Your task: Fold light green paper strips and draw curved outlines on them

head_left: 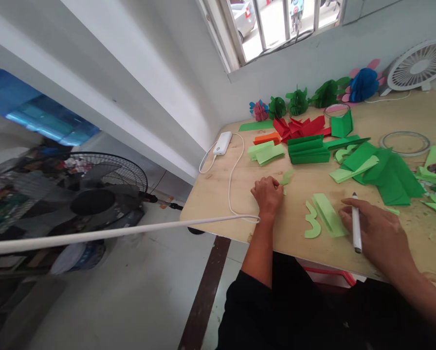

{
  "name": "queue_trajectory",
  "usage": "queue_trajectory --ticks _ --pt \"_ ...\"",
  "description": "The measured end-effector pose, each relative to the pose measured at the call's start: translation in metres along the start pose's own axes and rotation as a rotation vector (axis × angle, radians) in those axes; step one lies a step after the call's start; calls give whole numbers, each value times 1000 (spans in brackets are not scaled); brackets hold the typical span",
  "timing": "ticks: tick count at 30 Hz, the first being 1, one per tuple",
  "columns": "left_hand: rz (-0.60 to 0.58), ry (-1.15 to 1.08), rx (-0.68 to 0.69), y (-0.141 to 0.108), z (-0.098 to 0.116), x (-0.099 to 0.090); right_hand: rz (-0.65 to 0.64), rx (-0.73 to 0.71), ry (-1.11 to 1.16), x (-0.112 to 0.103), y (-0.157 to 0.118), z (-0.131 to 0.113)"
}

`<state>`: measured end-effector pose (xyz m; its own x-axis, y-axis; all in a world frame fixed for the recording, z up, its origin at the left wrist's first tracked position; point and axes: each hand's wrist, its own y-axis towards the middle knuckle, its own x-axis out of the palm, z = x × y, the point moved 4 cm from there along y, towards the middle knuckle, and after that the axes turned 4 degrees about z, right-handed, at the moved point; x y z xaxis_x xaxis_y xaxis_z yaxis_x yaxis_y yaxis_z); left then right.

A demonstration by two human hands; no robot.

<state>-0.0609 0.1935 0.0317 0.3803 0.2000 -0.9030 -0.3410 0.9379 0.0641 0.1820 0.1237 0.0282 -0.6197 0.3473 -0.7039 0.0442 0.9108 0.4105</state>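
My left hand (267, 195) rests on the table with its fingers curled in. A small light green paper cutout (287, 177) sticks out at its thumb side, partly hidden by the fingers. In my right hand (384, 233) is a white marker (356, 226) with dark ends, held between thumb and fingers. The fingertips are beside a folded light green paper strip (328, 215), which lies flat. Left of that strip is a wavy light green cutout (313, 226), apart from both hands.
Folded green paper (308, 149), red paper (301, 128) and loose green sheets (389, 175) lie farther back. Tape rolls, including a clear one (405, 143), paper ornaments (298, 102) and a small white fan (418, 67) stand near the wall. A white cable (230, 177) crosses the left side from a power bank (223, 143).
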Motion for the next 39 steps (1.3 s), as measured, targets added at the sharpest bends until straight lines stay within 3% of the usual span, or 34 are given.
queue_trajectory --ticks 3,8,12,15,18,24,32,39 --pt "37 -41 48 -16 4 -6 20 -3 -8 -12 -7 2" --pt "76 -83 168 -69 24 -12 -11 14 -17 -24 -20 4" --pt "28 -118 293 -107 47 0 -19 22 -26 -25 -29 8" --pt "-65 -297 413 -123 58 9 -26 14 -34 -24 -33 14" --pt "-106 -448 395 -125 53 9 -33 0 -40 -22 -35 17" --pt "-126 -503 335 -119 36 3 -12 -93 -44 -20 -35 8" --pt "-143 -535 278 -119 43 16 -2 -172 -33 -13 -40 5" --pt "-71 -567 220 -111 32 7 -3 -395 -180 -11 -43 -6"
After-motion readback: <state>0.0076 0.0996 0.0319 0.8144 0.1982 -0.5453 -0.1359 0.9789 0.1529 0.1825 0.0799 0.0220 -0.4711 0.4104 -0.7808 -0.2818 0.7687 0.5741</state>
